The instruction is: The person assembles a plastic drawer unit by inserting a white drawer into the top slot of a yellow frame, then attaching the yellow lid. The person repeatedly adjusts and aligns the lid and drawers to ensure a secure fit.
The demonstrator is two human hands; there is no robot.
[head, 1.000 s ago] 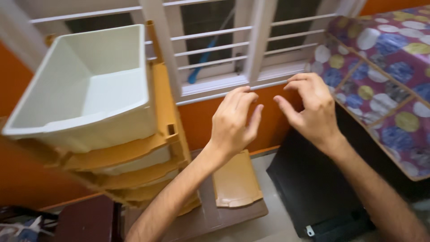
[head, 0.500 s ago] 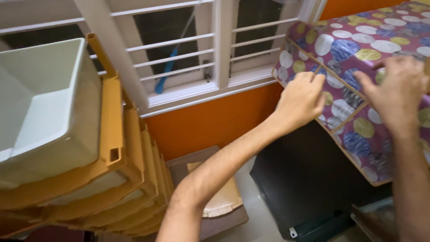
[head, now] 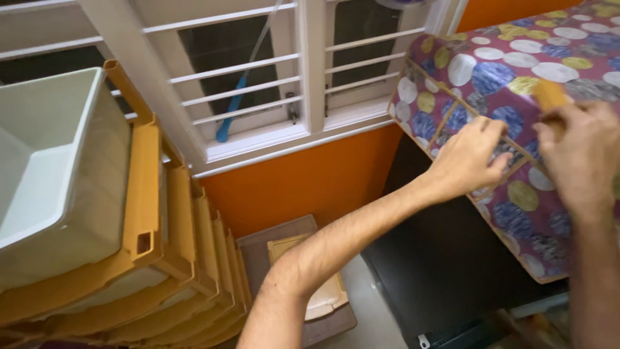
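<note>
Our left hand (head: 468, 158), seen from the head camera, is curled with its fingers pressed together, pinching the patterned cover (head: 516, 58), a purple cloth with white, blue and yellow circles draped over a dark appliance (head: 445, 258) at the right. Just beside it, our right hand (head: 581, 155) is closed on the same cover, with a blurred orange piece at its fingertips that we cannot identify. At the left we see a tilted orange drawer rack (head: 145, 194) with a cream tray (head: 58, 174), below a white barred window (head: 258, 84).
</note>
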